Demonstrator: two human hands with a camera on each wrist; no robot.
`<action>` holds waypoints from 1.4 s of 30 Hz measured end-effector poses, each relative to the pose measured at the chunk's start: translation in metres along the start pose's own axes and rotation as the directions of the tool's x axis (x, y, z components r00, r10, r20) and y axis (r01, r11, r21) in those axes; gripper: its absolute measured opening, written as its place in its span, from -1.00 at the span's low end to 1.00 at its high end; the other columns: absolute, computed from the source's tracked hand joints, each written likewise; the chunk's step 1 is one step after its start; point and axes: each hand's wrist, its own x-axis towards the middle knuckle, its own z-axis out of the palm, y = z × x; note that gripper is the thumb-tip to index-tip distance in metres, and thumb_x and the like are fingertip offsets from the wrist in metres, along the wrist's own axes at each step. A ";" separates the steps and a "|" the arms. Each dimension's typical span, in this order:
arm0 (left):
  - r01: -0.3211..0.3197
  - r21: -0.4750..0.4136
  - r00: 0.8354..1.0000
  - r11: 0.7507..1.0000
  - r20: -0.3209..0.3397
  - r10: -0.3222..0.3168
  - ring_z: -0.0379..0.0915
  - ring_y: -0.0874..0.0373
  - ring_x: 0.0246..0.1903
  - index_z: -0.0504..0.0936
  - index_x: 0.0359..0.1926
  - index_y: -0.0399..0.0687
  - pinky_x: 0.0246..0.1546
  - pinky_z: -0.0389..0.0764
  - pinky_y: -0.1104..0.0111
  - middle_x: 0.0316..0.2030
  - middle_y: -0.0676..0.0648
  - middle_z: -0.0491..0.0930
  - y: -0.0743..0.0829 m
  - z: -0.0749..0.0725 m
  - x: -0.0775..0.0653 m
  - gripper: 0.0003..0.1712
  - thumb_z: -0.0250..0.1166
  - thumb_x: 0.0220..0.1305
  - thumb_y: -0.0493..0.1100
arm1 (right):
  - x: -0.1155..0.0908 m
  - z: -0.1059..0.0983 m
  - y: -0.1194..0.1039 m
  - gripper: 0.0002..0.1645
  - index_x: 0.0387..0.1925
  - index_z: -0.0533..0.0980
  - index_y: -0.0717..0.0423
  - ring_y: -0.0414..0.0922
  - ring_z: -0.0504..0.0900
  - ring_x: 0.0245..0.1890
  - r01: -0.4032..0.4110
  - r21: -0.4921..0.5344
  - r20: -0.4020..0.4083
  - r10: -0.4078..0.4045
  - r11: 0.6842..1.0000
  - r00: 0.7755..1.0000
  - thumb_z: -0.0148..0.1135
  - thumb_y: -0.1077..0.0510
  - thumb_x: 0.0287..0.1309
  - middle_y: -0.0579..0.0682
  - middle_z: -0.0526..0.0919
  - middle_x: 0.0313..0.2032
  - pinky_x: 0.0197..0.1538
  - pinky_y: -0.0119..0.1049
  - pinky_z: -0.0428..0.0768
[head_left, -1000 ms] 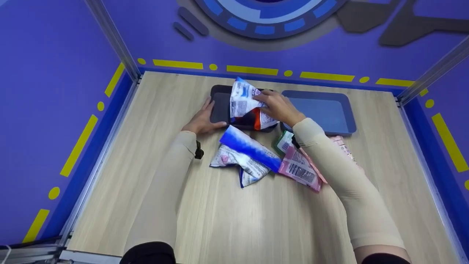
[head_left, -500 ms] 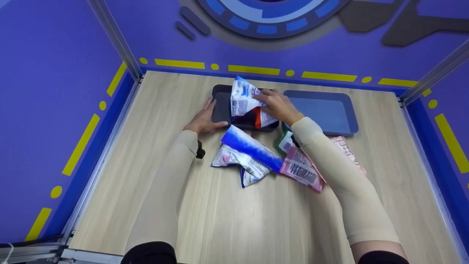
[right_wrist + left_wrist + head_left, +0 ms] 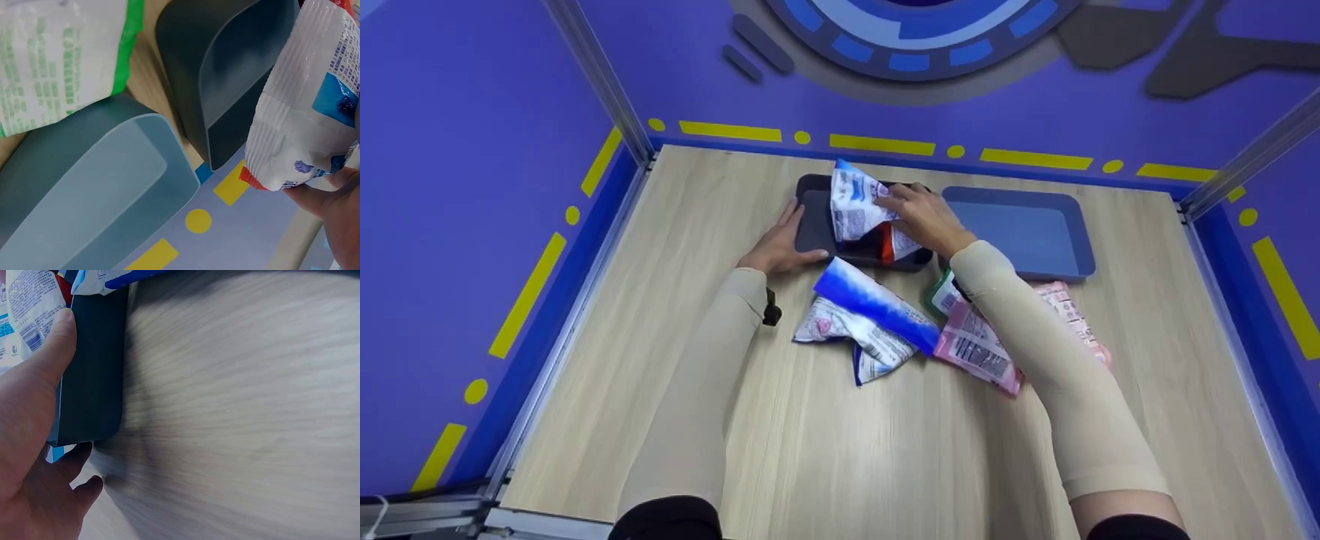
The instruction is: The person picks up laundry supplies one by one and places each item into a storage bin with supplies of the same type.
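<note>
My left hand (image 3: 780, 244) lies around the left end of a dark grey tray (image 3: 816, 217), fingers straight along its side and thumb at the near rim. In the left wrist view the thumb overlaps the tray wall (image 3: 93, 371). My right hand (image 3: 922, 214) pinches a white printed snack bag (image 3: 851, 206) over the same tray. That bag has a blue tip in the head view and red corners in the right wrist view, where fruit pictures show on its front (image 3: 298, 112). An orange-red strip (image 3: 887, 244) shows beneath the right hand. The palm side of the right hand is mostly hidden.
A second, blue-grey tray (image 3: 1020, 225) stands to the right. In front lie a blue-and-white bag (image 3: 877, 304), a pink bag (image 3: 979, 349), a green-edged bag (image 3: 945, 292) and a pink-and-white bag (image 3: 1072, 311) partly behind the right forearm. Purple panels (image 3: 885, 112) surround the table.
The right hand and the bag it pinches have shifted very slightly over the dark tray. The left hand keeps its place at the tray's end.
</note>
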 end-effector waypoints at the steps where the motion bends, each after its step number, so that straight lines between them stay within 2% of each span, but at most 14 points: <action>1: 0.001 -0.001 1.000 1.000 0.001 -0.001 -0.26 -0.12 0.60 -0.23 0.66 -0.11 0.57 0.00 0.09 0.65 -0.13 -0.41 0.000 0.000 0.000 0.29 0.39 0.28 0.28 | 0.000 0.001 0.000 -0.47 0.29 0.59 0.02 0.25 0.56 0.13 -0.004 -0.002 0.005 0.004 1.000 1.000 0.40 0.23 0.29 0.20 0.59 0.23 0.12 0.17 0.63; 10: 0.010 -0.006 1.000 1.000 0.001 -0.010 -0.25 -0.14 0.60 -0.21 0.66 -0.12 0.56 0.01 0.07 0.65 -0.12 -0.42 0.000 0.000 0.002 0.29 0.39 0.28 0.28 | 0.003 0.007 0.005 -0.48 0.29 0.59 -0.01 0.24 0.55 0.15 -0.029 0.021 -0.004 0.029 0.999 1.000 0.37 0.23 0.32 0.16 0.58 0.25 0.14 0.21 0.61; 21: 0.011 -0.018 1.000 1.000 0.001 -0.011 -0.27 -0.13 0.60 -0.20 0.65 -0.17 0.57 -0.02 0.09 0.64 -0.16 -0.40 -0.001 0.001 -0.002 0.29 0.40 0.28 0.27 | 0.006 0.022 0.006 -0.56 0.22 0.64 -0.01 0.24 0.58 0.03 -0.039 -0.014 -0.024 0.039 0.999 0.999 0.37 0.22 0.32 0.11 0.65 0.15 -0.03 0.16 0.68; 31: 0.009 -0.010 1.000 1.000 -0.008 -0.009 -0.26 -0.10 0.60 -0.18 0.65 -0.16 0.56 0.02 0.11 0.65 -0.14 -0.38 0.002 0.003 0.001 0.28 0.41 0.27 0.27 | 0.009 0.032 0.001 -0.56 0.27 0.60 -0.04 0.21 0.55 0.03 -0.122 -0.042 0.040 0.124 0.992 0.991 0.30 0.19 0.39 0.08 0.61 0.20 -0.06 0.15 0.68; 42: 0.006 -0.010 1.000 1.000 -0.004 -0.006 -0.31 -0.08 0.61 -0.19 0.65 -0.16 0.57 -0.02 0.11 0.65 -0.15 -0.39 -0.002 0.001 0.002 0.29 0.40 0.27 0.29 | 0.008 0.041 -0.002 -0.56 0.29 0.60 -0.01 0.22 0.56 0.11 -0.146 0.024 0.071 0.144 0.989 0.987 0.25 0.20 0.43 0.11 0.58 0.28 0.17 0.13 0.60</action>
